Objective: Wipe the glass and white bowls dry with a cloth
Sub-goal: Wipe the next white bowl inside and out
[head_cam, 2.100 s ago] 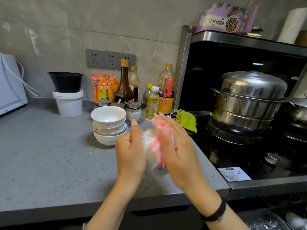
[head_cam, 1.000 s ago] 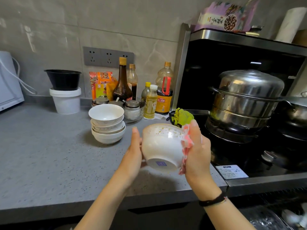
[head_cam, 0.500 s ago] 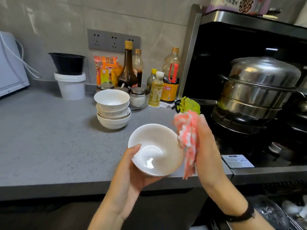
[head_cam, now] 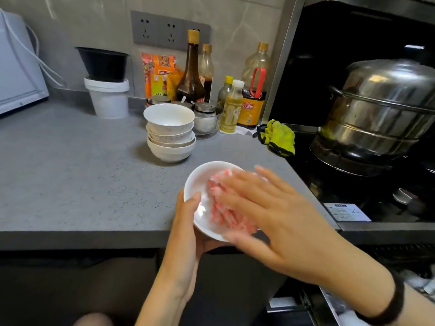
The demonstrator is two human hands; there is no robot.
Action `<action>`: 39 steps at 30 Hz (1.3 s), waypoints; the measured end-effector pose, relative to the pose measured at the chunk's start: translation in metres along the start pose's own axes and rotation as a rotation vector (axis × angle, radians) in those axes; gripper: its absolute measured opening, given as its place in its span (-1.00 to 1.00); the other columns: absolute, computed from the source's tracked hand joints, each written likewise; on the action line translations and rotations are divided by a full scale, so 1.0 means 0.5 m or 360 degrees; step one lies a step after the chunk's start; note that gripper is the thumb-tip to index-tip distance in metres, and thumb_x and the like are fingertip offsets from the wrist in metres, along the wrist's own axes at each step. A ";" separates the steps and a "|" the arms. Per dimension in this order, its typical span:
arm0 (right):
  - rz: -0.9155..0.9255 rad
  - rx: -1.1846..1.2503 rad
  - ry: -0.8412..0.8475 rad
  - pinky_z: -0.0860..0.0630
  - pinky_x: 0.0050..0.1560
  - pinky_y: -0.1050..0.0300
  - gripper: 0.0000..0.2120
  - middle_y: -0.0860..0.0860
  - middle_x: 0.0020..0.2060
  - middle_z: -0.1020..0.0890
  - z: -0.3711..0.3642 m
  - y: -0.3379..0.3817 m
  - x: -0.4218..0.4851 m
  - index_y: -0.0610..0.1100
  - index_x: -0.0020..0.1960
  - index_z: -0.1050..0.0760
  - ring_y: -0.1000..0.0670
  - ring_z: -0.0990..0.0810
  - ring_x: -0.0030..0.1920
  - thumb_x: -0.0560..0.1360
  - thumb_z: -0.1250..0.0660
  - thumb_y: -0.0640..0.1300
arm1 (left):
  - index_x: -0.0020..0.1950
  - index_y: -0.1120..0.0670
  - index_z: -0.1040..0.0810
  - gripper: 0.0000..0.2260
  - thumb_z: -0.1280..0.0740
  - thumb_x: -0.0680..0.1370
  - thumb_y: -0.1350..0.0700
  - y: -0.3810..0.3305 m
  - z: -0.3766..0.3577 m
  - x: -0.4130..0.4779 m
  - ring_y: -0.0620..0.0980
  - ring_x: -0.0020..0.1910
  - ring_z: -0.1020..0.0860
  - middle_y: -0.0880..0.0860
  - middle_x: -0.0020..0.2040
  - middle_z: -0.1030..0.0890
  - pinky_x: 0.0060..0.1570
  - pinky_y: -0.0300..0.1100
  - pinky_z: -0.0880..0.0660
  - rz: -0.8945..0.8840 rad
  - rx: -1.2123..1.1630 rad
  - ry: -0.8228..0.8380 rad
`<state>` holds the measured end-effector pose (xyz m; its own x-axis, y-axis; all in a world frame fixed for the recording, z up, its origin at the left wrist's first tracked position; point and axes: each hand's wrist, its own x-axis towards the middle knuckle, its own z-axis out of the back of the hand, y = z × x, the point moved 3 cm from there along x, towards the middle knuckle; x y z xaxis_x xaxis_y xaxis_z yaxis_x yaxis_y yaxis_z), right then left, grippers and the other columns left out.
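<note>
At the far left of the grey counter (head_cam: 70,165) a white appliance (head_cam: 16,67) stands against the wall, with a black bowl (head_cam: 102,64) sitting on a white tub (head_cam: 108,97) just beside it. Next along, a stack of white bowls (head_cam: 170,132) waits near a cluster of sauce bottles (head_cam: 195,74) and small jars by the wall.

Toward the counter's front edge, your left hand (head_cam: 186,222) cups a white bowl (head_cam: 200,184) from below, thumb hooked over the near rim, holding it tilted up toward you. Inside that bowl lies a pink-and-white cloth (head_cam: 223,208), and your right hand (head_cam: 270,212) is laid flat on it, fingers spread and pressing the cloth against the inner wall. A dark band (head_cam: 390,300) circles that wrist.

Further right, a yellow-green rag (head_cam: 280,137) sits bunched where the counter meets the black stove (head_cam: 341,184), and a tiered steel pot (head_cam: 381,111) stands on the burner at the right edge of the scene.
</note>
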<state>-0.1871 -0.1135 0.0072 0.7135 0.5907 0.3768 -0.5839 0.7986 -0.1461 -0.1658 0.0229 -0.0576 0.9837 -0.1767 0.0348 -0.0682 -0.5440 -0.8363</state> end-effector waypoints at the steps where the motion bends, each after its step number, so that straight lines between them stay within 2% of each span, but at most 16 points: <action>1: 0.0036 -0.0048 0.0095 0.00 0.52 0.03 -0.34 0.01 0.50 -0.26 -0.008 0.002 -0.011 -0.08 0.48 -0.30 0.03 -0.12 0.53 0.55 -0.07 0.32 | 0.28 0.01 -0.52 -0.54 -0.32 0.43 -0.12 0.001 0.002 -0.001 0.03 0.05 -0.65 0.09 0.10 -0.67 -0.21 -0.16 -0.59 -0.0030 -0.0023 -0.0035; 4: 0.0068 -0.0304 0.0322 -0.04 0.48 -0.02 -0.19 -0.09 0.50 -0.25 -0.034 0.003 -0.032 -0.18 0.50 -0.25 -0.08 -0.14 0.52 0.45 -0.22 0.34 | 0.24 -0.05 -0.52 -0.68 -0.27 0.49 0.03 0.013 0.000 -0.004 -0.02 0.04 -0.64 0.02 0.07 -0.67 -0.21 -0.20 -0.58 -0.0184 0.0078 -0.0187; 6: 0.0051 -0.0321 0.0353 -0.10 0.44 0.02 -0.20 -0.13 0.38 -0.44 -0.049 0.018 -0.040 -0.20 0.41 -0.39 -0.13 -0.36 0.42 0.31 -0.37 0.25 | 0.24 -0.06 -0.51 -0.69 -0.26 0.50 0.02 0.027 -0.003 -0.008 0.00 0.08 -0.63 0.04 0.10 -0.65 -0.08 -0.11 -0.59 -0.0237 0.0072 -0.0269; 8: -0.0036 -0.0126 0.0258 -0.25 0.30 0.11 -0.34 0.00 0.14 -0.61 -0.052 0.047 -0.040 -0.12 0.27 -0.50 -0.06 -0.56 0.18 0.23 -0.42 0.14 | 0.25 -0.05 -0.52 -0.60 -0.23 0.43 -0.07 0.041 -0.006 -0.009 0.04 0.10 -0.62 0.09 0.12 -0.64 0.03 -0.01 -0.55 -0.0234 0.0051 -0.0291; 11: -0.0276 0.0521 0.0117 -0.31 -0.03 0.29 -0.57 0.24 -0.14 -0.51 -0.036 0.082 -0.027 0.04 0.18 -0.47 0.15 -0.47 -0.11 0.30 -0.37 -0.08 | 0.24 0.04 -0.54 -0.41 -0.29 0.31 -0.25 0.054 -0.012 -0.010 0.07 0.01 -0.61 0.16 0.07 -0.62 -0.09 -0.07 -0.51 -0.0147 -0.0019 -0.0341; 15: -0.0337 0.0774 0.0051 -0.29 -0.14 0.34 -0.53 0.27 -0.19 -0.42 -0.044 0.097 -0.024 0.05 0.17 -0.38 0.17 -0.36 -0.18 0.31 -0.31 -0.25 | 0.21 0.00 -0.53 -0.57 -0.32 0.38 -0.12 0.049 -0.012 -0.005 0.00 -0.06 -0.62 0.05 -0.05 -0.63 -0.19 -0.16 -0.54 -0.0216 -0.0029 -0.0335; 17: -0.0178 0.0534 -0.0008 -0.32 -0.08 0.29 -0.47 0.21 -0.05 -0.54 -0.060 0.086 -0.034 -0.04 0.19 -0.47 0.10 -0.48 -0.11 0.24 -0.32 -0.30 | 0.20 0.11 -0.53 -0.48 -0.33 0.35 -0.16 0.054 -0.006 -0.001 0.04 -0.10 -0.62 0.09 -0.09 -0.63 -0.24 -0.20 -0.54 -0.0149 -0.0070 -0.0291; 19: 0.0048 0.0126 -0.0067 -0.38 0.12 0.16 -0.56 0.02 0.07 -0.63 -0.072 0.054 -0.045 -0.14 0.15 -0.57 -0.05 -0.59 0.02 0.28 -0.37 -0.32 | 0.16 0.25 -0.49 -0.38 -0.32 0.31 -0.20 0.058 0.000 0.004 0.10 -0.15 -0.61 0.20 -0.12 -0.61 -0.24 -0.17 -0.52 -0.0112 -0.0067 -0.0228; 21: 0.0210 -0.0333 -0.0141 -0.29 0.36 0.07 -0.78 -0.10 0.13 -0.63 -0.063 0.016 -0.052 -0.18 0.06 -0.61 -0.13 -0.57 0.20 0.46 -0.29 -0.30 | 0.22 0.22 -0.51 -0.46 -0.29 0.38 -0.12 0.051 0.000 0.012 0.12 0.02 -0.63 0.22 0.05 -0.64 -0.04 -0.08 -0.54 -0.0153 -0.0028 -0.0216; 23: 0.0244 -0.0628 -0.0162 -0.20 0.46 -0.02 -0.74 -0.17 0.20 -0.59 -0.052 -0.012 -0.051 -0.21 0.01 -0.61 -0.16 -0.47 0.34 0.57 -0.14 -0.29 | 0.28 0.14 -0.50 -0.52 -0.23 0.44 -0.08 0.036 -0.010 0.020 0.08 0.14 -0.60 0.15 0.14 -0.63 0.10 -0.04 -0.52 -0.0214 0.0028 -0.0180; 26: 0.0078 -0.0594 -0.0148 -0.20 0.44 -0.11 -0.71 -0.24 0.20 -0.57 -0.071 -0.009 -0.041 -0.25 0.04 -0.57 -0.22 -0.47 0.32 0.55 -0.07 -0.31 | 0.28 0.07 -0.49 -0.58 -0.21 0.47 -0.06 0.025 -0.030 0.034 0.04 0.14 -0.60 0.12 0.15 -0.62 0.04 -0.12 -0.55 -0.0327 0.0083 -0.0108; 29: -0.0188 -0.0255 -0.0128 -0.33 0.34 -0.04 -0.49 -0.21 0.22 -0.55 -0.092 0.027 -0.035 -0.24 0.30 -0.44 -0.20 -0.53 0.21 0.34 -0.27 -0.28 | 0.21 -0.01 -0.51 -0.68 -0.18 0.49 -0.02 0.020 -0.047 0.044 -0.01 0.11 -0.59 0.09 0.14 -0.60 -0.04 -0.21 -0.53 -0.0456 0.0173 -0.0151; 31: -0.0360 0.0135 -0.0124 -0.50 0.14 -0.03 -0.36 -0.10 0.18 -0.58 -0.092 0.049 -0.029 -0.18 0.39 -0.38 -0.13 -0.56 0.06 0.30 -0.32 -0.26 | 0.21 -0.02 -0.51 -0.68 -0.18 0.49 -0.02 0.026 -0.049 0.050 0.02 0.13 -0.58 0.10 0.14 -0.59 0.01 -0.13 -0.52 -0.0455 0.0196 -0.0182; 33: -0.0436 0.0448 -0.0201 -0.52 0.10 0.00 -0.40 -0.02 0.17 -0.59 -0.087 0.061 -0.025 -0.13 0.39 -0.41 -0.06 -0.55 0.05 0.33 -0.30 -0.27 | 0.23 0.00 -0.51 -0.65 -0.19 0.49 -0.03 0.029 -0.046 0.057 0.05 0.15 -0.58 0.11 0.16 -0.59 0.05 -0.05 -0.53 -0.0385 0.0158 -0.0168; 35: -0.0322 0.0357 -0.0274 -0.49 0.13 0.03 -0.46 -0.04 0.18 -0.59 -0.085 0.051 -0.027 -0.15 0.32 -0.48 -0.08 -0.57 0.07 0.33 -0.32 -0.28 | 0.27 0.07 -0.50 -0.60 -0.21 0.48 -0.05 0.023 -0.038 0.065 0.05 0.13 -0.59 0.12 0.14 -0.61 0.00 -0.10 -0.54 -0.0327 0.0181 -0.0099; 39: 0.0147 -0.0399 -0.0334 -0.30 0.39 -0.02 -0.74 -0.13 0.13 -0.64 -0.083 -0.029 -0.047 -0.18 0.13 -0.61 -0.15 -0.59 0.19 0.45 -0.36 -0.21 | 0.23 0.11 -0.53 -0.60 -0.29 0.46 -0.04 0.009 -0.025 0.073 -0.08 -0.01 -0.64 0.05 0.03 -0.67 -0.17 -0.33 -0.53 -0.0232 0.0227 0.0058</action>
<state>-0.1791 -0.1342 -0.0375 0.5515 0.6461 0.5277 -0.5103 0.7617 -0.3993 -0.1325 0.0040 -0.0532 0.9746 -0.1355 0.1785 0.1012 -0.4445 -0.8900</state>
